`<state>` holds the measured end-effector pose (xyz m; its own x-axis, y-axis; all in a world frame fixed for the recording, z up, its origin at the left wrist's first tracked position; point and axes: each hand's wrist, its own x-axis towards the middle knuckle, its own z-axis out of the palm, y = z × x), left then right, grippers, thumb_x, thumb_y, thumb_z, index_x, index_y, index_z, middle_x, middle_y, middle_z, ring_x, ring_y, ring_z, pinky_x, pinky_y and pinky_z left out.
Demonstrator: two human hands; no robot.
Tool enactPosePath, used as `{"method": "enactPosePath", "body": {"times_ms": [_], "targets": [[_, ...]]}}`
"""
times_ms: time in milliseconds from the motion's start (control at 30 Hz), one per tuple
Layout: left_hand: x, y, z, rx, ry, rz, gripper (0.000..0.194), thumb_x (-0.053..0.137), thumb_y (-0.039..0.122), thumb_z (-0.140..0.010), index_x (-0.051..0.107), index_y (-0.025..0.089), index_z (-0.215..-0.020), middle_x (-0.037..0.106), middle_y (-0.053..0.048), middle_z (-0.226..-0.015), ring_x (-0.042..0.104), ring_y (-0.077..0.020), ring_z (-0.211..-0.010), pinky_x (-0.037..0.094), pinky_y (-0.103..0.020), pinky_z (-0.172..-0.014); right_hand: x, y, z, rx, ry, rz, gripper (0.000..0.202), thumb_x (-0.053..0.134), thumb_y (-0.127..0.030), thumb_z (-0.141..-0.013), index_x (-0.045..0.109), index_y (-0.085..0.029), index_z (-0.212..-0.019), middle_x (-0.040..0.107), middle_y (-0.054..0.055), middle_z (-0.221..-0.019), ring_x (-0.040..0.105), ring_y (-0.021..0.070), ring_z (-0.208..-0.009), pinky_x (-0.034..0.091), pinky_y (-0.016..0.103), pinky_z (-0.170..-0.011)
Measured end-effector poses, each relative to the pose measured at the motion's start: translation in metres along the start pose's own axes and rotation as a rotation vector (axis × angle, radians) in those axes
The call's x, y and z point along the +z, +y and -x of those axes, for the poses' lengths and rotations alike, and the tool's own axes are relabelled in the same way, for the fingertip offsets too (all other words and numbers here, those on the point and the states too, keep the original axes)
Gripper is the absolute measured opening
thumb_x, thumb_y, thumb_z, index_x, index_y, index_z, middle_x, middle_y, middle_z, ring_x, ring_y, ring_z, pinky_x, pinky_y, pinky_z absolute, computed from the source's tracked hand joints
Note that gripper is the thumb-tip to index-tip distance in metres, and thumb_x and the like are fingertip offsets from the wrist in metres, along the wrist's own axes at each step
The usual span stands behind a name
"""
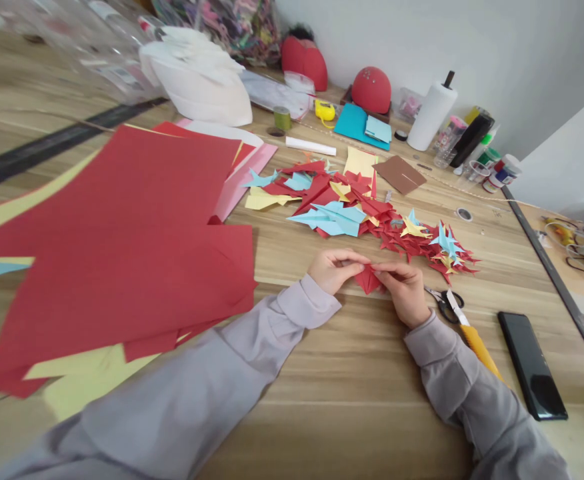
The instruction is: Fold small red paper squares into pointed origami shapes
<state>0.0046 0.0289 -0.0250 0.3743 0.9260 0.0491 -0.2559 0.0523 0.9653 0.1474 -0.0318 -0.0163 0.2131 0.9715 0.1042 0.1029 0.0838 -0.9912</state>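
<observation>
Left hand [333, 270] and right hand [405, 288]: fingers pinched closed on small red folded paper [367, 280] between them. Folded-paper pile [392, 230] just beyond fingers; scissors [443, 307] to their right.

Wears 2 long, loose sleeves [172, 400] in pale grey with a faint lilac cast. Shows soft creases and broad folds along the left sleeve [222, 367], down to a wide left cuff [309, 303] with a flared edge. Has bunched folds on the right sleeve [482, 400], above a similar plain right cuff [433, 341]. Leaves left hand [330, 270] and right hand [406, 292] bare.
</observation>
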Motion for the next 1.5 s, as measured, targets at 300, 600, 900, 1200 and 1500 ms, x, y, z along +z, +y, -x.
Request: {"method": "enactPosePath", "body": {"times_ms": [300, 600, 900, 1200, 1500], "targets": [[0.0056, 0.0088, 0.0025, -0.047, -0.051, -0.145, 0.022, 0.069, 0.034, -0.060, 0.068, 0.013, -0.067, 0.067, -0.004, -0.063, 0.059, -0.0141, -0.059, 0.050, -0.026, -0.058, 0.0012, -0.0019, 0.0007, -0.011, 0.023, 0.016, 0.010, 0.066, -0.028, -0.069, 0.070, -0.019, -0.072, 0.061, -0.001, -0.053, 0.048, 0.0091, -0.043, 0.041, 0.022, -0.042], [0.0055, 0.0039, 0.0043, -0.001, -0.025, -0.191, 0.019, 0.068, 0.030, -0.061, 0.068, 0.013, -0.069, 0.067, -0.004, -0.068, 0.057, -0.0123, -0.057, 0.048, -0.024, -0.055, -0.0006, -0.0023, -0.0009, 0.101, -0.028, -0.100, 0.023, 0.068, -0.029, -0.067, 0.064, -0.017, -0.086, 0.062, -0.002, -0.057, 0.052, 0.0086, -0.045, 0.043, 0.021, -0.044], [0.0048, 0.0046, 0.0039, 0.067, -0.018, -0.237, 0.010, 0.066, 0.023, -0.061, 0.068, 0.014, -0.065, 0.066, -0.004, -0.066, 0.058, -0.0141, -0.064, 0.047, -0.026, -0.063, 0.0033, -0.0067, -0.0003, 0.077, -0.079, 0.019, 0.023, 0.064, -0.038, -0.072, 0.062, -0.016, -0.069, 0.060, -0.001, -0.053, 0.052, 0.0093, -0.045, 0.042, 0.021, -0.043], [0.0059, 0.0084, 0.0038, -0.058, -0.053, -0.146, 0.022, 0.066, 0.035, -0.064, 0.066, 0.013, -0.066, 0.064, -0.003, -0.058, 0.059, -0.0149, -0.056, 0.050, -0.028, -0.056, 0.0021, -0.0026, -0.0013, 0.057, -0.034, -0.004, 0.023, 0.067, -0.038, -0.069, 0.061, -0.016, -0.068, 0.058, -0.002, -0.051, 0.048, 0.0083, -0.043, 0.039, 0.021, -0.041], [0.0051, 0.0077, 0.0048, 0.000, -0.042, -0.212, 0.014, 0.064, 0.027, -0.064, 0.066, 0.013, -0.065, 0.065, -0.003, -0.060, 0.057, -0.0127, -0.056, 0.048, -0.023, -0.053, 0.0028, -0.0050, 0.0002, 0.083, -0.060, 0.005, 0.024, 0.066, -0.040, -0.070, 0.062, -0.016, -0.069, 0.060, -0.001, -0.055, 0.050, 0.0091, -0.045, 0.040, 0.021, -0.043]]}}
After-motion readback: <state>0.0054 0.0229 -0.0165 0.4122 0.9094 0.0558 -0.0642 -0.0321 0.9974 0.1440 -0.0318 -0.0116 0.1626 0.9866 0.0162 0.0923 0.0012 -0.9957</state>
